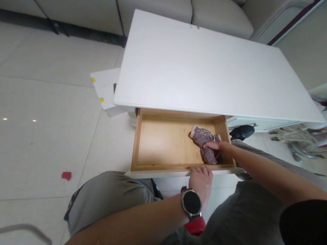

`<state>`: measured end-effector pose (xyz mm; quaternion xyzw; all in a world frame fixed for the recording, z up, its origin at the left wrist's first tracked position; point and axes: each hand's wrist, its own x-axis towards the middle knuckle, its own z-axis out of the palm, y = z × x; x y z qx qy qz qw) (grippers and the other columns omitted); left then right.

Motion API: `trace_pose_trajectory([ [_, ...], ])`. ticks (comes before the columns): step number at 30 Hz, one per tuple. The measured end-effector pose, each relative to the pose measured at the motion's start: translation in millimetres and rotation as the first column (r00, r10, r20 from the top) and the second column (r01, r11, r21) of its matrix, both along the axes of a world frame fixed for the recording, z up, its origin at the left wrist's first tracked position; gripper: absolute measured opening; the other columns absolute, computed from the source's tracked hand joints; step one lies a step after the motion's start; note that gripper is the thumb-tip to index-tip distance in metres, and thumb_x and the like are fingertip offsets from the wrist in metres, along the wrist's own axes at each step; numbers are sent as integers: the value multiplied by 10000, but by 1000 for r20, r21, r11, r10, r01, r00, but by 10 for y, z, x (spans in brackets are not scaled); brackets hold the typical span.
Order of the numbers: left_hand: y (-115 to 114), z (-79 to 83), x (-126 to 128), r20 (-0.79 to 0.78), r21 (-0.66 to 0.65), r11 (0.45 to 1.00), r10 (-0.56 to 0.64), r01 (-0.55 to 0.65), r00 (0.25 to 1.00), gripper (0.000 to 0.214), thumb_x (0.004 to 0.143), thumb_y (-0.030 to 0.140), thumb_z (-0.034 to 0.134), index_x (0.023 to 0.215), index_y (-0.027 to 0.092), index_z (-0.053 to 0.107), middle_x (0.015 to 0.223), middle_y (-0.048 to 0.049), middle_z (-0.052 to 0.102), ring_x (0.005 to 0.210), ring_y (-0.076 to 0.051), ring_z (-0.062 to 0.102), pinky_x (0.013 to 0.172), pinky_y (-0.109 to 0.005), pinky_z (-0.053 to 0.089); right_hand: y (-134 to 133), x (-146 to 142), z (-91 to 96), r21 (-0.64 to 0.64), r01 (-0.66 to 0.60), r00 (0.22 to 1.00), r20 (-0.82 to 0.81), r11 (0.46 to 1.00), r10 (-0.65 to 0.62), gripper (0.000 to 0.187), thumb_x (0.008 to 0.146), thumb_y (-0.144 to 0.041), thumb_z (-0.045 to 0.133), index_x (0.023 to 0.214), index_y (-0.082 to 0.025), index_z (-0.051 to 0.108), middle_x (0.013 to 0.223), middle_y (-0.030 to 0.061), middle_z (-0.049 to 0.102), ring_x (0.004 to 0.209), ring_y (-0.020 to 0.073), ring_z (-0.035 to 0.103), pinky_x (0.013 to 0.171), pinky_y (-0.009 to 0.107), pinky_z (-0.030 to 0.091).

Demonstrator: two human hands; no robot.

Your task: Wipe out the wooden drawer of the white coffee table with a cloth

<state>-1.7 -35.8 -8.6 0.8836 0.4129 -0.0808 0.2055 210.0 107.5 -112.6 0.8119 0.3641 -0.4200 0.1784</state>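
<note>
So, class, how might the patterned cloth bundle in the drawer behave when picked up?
The patterned cloth bundle is probably floppy, since it narrows and bunches where the right hand grips it. It seems unlikely to roll, given its uneven, lumpy outline. Its fabric-like surface suggests little slipperiness.

Drawer floor [164,141] partly hidden under patterned cloth [201,134], sofa [154,4] cut off.

Creased grey trousers [109,193] are worn. The forearms [132,225] are bare. A watch [192,203] on the left one has a round black face, silver-coloured case and dark brown strap.
</note>
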Motion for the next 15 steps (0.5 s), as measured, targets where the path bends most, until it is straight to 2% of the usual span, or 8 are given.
trace_pose_trajectory([
  [3,1,6,-2,-10,-9,1000,-15,15,1000,451,1001,99,390,1421,97,552,1156,-184,686,1024,-287,686,833,-467,538,15,-39,-45,-40,11,999,-50,999,-13,391,824,-314,691,1158,-112,665,962,186,719,751,275,697,590,364,599],
  [6,3,11,-6,12,-24,1000,-3,3,1000,453,1000,96,385,1419,85,558,1143,-193,687,1026,-291,689,824,-460,549,20,-104,-103,61,-107,993,-47,992,110,470,785,-315,700,1215,-132,654,1202,202,672,840,302,688,570,394,611],
  [8,3,12,-7,38,-37,999,17,-16,999,465,993,90,389,1422,88,570,1141,-201,689,1035,-297,689,831,-459,554,21,-188,-136,89,-152,984,-77,984,159,498,782,-341,694,1233,-136,648,1289,206,637,872,320,687,556,412,616],
  [11,0,12,-3,67,-64,997,47,-43,997,522,961,47,363,1432,92,584,1181,-227,697,1074,-344,680,869,-498,555,37,-404,-164,88,-162,976,-132,983,173,558,787,-387,684,1279,-131,623,1272,214,643,820,328,699,545,456,619],
  [15,-7,-5,1,105,-113,990,92,-80,990,606,917,8,316,1449,112,586,1242,-238,697,1117,-387,665,905,-536,537,82,-814,-168,14,-152,975,-161,988,152,545,813,-442,667,1249,-116,633,1073,214,702,718,336,715,581,482,623],
])
